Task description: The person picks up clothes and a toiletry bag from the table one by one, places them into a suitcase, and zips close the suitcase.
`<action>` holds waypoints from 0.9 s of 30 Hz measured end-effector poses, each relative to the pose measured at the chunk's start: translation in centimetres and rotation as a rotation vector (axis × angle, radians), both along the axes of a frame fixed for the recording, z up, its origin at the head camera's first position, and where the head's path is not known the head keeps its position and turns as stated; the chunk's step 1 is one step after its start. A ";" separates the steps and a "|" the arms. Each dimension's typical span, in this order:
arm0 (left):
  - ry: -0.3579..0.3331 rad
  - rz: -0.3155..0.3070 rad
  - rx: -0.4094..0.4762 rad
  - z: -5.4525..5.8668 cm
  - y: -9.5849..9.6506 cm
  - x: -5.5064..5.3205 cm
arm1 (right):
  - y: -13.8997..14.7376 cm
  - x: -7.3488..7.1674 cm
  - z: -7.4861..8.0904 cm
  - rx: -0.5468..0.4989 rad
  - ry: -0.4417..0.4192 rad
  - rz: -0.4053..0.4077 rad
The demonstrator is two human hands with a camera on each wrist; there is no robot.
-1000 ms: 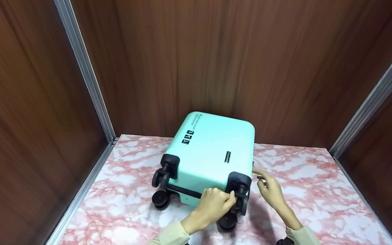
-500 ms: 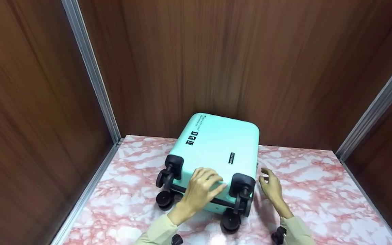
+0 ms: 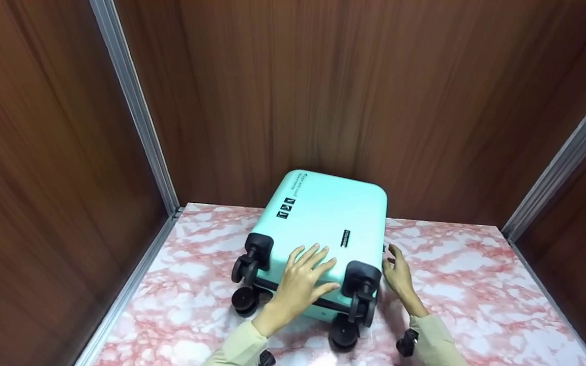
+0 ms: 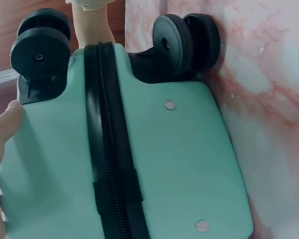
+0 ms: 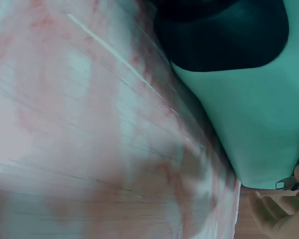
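A mint-green suitcase (image 3: 323,213) lies on its side with its black wheels (image 3: 361,300) facing me. A black zipper (image 4: 109,134) runs around its middle, between the two shells. My left hand (image 3: 298,284) rests with fingers spread on the near edge of the upper shell, between the two upper wheels. My right hand (image 3: 398,274) is at the suitcase's right side, by the zipper. There the thumb and fingers hold a small metal zipper pull (image 5: 288,183); part of the grip is cut off by the view's edge.
The suitcase lies on a pink-and-white marbled tabletop (image 3: 466,284). Brown wood-grain panels (image 3: 323,91) stand behind it and on both sides, joined by grey metal corner strips (image 3: 135,101).
My left hand has left the right-hand wheel, moved left and spread flat on the shell. My right hand drew slightly away from the suitcase's side, then came back to the zipper pull.
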State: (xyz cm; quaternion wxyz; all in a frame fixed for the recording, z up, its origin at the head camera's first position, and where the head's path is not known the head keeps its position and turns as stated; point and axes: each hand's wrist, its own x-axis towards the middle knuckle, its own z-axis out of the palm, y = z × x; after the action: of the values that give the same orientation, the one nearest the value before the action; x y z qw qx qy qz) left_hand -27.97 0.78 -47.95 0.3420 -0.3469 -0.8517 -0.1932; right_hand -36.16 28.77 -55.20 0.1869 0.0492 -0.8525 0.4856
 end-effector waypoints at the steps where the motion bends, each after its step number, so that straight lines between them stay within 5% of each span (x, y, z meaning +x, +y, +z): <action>1: 0.001 -0.001 0.000 0.1 0.0 0.0 | 0.0 -0.1 0.0 0.001 0.002 -0.003; 20: 0.024 0.020 -0.026 0.1 0.1 0.0 | 0.1 -0.9 0.6 0.072 -0.034 -0.082; 27: 0.012 0.038 -0.057 0.0 0.0 0.2 | 0.0 -0.7 0.2 0.012 -0.092 -0.095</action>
State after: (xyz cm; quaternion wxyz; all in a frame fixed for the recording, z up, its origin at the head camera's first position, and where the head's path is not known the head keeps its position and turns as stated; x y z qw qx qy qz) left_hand -27.81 0.79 -47.91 0.3406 -0.3412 -0.8613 -0.1603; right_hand -36.86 28.73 -54.97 0.1700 -0.0125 -0.8644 0.4730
